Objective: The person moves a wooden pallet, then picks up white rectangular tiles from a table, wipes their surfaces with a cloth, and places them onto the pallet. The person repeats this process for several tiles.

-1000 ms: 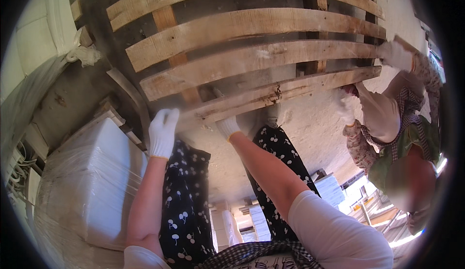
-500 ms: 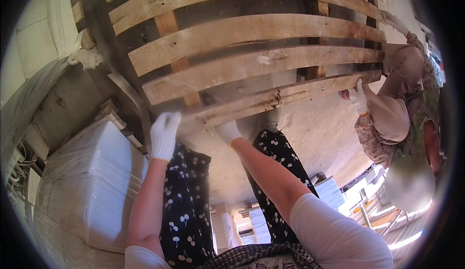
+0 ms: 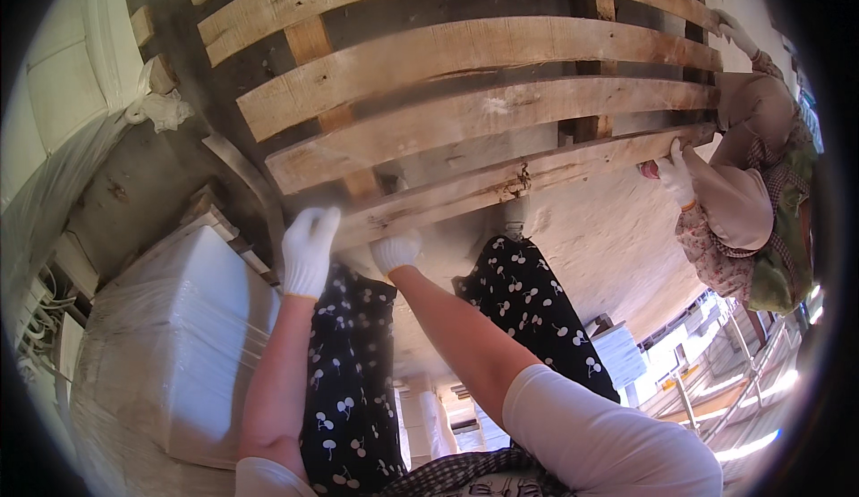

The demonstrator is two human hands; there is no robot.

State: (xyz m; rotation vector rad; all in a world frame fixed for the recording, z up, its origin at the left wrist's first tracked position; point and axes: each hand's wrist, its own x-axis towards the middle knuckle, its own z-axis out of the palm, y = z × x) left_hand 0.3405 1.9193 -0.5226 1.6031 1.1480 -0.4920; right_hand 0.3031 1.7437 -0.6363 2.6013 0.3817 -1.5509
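A large wooden pallet (image 3: 465,112) of rough, weathered slats fills the upper half of the view, tilted above me. My left hand (image 3: 309,248), in a white glove, lies flat with fingers apart at the pallet's near left corner. My right hand (image 3: 395,251), also in a white glove, is closed under the edge of the nearest slat. At the right, another person (image 3: 752,202) grips the far end of the same slat with a white-gloved hand (image 3: 676,173), the other hand (image 3: 735,32) high on the pallet's far edge.
A big white block wrapped in clear film (image 3: 170,345) stands at my left, close to my left arm. White panels (image 3: 63,94) and a crumpled plastic wad (image 3: 161,108) are at upper left. A concrete floor (image 3: 608,237) lies under the pallet. Metal shelving (image 3: 716,372) is at lower right.
The pallet has risen and tilted a little more. The other person has moved in closer, one hand now on the near slat's end and the other higher up.
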